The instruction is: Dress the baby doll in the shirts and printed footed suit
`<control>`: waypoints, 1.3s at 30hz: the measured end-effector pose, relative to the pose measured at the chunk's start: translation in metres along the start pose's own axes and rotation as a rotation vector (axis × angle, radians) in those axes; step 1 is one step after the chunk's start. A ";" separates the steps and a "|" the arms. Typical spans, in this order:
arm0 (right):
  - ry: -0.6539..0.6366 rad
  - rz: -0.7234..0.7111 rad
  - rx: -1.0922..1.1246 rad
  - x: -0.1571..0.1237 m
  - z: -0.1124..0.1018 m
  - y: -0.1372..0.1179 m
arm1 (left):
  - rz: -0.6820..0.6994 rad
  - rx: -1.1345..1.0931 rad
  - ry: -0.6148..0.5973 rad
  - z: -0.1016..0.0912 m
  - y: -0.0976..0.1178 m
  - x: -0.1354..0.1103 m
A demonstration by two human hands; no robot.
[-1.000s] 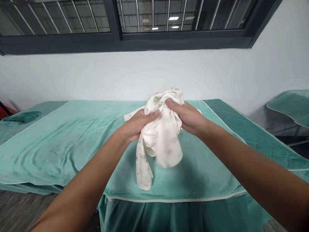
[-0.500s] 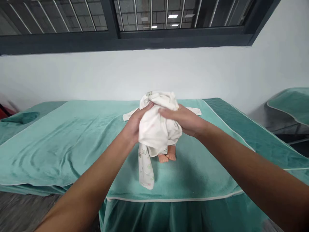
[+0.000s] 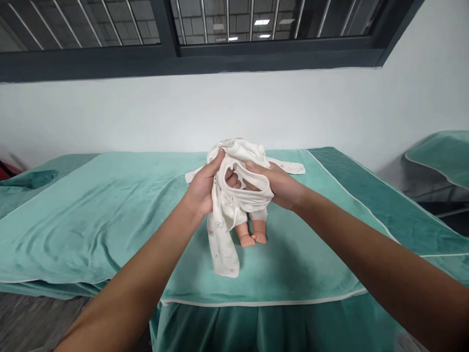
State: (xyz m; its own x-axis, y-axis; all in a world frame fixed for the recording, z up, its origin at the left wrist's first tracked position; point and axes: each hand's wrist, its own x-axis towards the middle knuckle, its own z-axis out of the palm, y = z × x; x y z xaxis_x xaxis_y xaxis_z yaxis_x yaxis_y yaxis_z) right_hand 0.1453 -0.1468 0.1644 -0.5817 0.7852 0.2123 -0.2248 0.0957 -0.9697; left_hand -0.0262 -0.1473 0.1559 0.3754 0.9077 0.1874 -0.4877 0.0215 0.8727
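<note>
Gathered white baby trousers (image 3: 224,249) with small printed figures hang between my hands, their waistband spread into an oval opening toward me. My left hand (image 3: 208,188) is closed on the left side of the band, its fingers showing inside the opening. On the right side my right hand (image 3: 276,183) grips the band, thumb on top. Behind and below the cloth lies a baby doll (image 3: 245,235); its two bare feet and lower legs show, and a white sleeve sticks out on each side. The doll's head and body are hidden.
A bed with a green plush cover (image 3: 128,195) carries the doll. Its front edge has pale piping. Behind it stands a white wall (image 3: 220,112) under a dark-framed window (image 3: 278,54) with bars. Another green-covered surface (image 3: 443,156) is at the right.
The bunched trousers have been turned and spread, so the waistband opening now faces me. The hanging leg has swung slightly, and more of the doll's legs shows.
</note>
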 end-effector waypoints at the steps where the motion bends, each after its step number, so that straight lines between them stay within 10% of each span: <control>1: -0.027 0.017 -0.004 0.002 -0.004 -0.002 | -0.036 0.035 -0.026 0.001 0.001 -0.001; 7: 0.010 0.015 -0.023 0.011 -0.035 -0.024 | -0.037 0.377 0.041 0.006 0.010 -0.010; 13: -0.227 0.247 -0.311 0.001 -0.023 -0.024 | -0.098 0.404 0.109 0.005 0.006 -0.009; 24: 0.408 0.394 0.128 -0.082 -0.022 0.055 | -0.580 0.404 -0.171 0.006 -0.052 -0.028; 31: 0.557 0.421 -0.118 -0.114 0.000 0.101 | -0.305 1.226 -0.215 0.016 -0.078 -0.035; 39: 0.543 0.309 -0.355 -0.114 -0.003 0.126 | -0.322 1.205 -0.270 0.021 -0.074 -0.038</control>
State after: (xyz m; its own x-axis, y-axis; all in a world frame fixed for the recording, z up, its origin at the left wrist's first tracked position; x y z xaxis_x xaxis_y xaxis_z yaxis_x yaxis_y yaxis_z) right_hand 0.1862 -0.2226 0.0173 -0.0855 0.9932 -0.0791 0.2092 -0.0597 -0.9760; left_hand 0.0124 -0.1921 0.0942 0.5596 0.8156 -0.1468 0.6223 -0.2967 0.7243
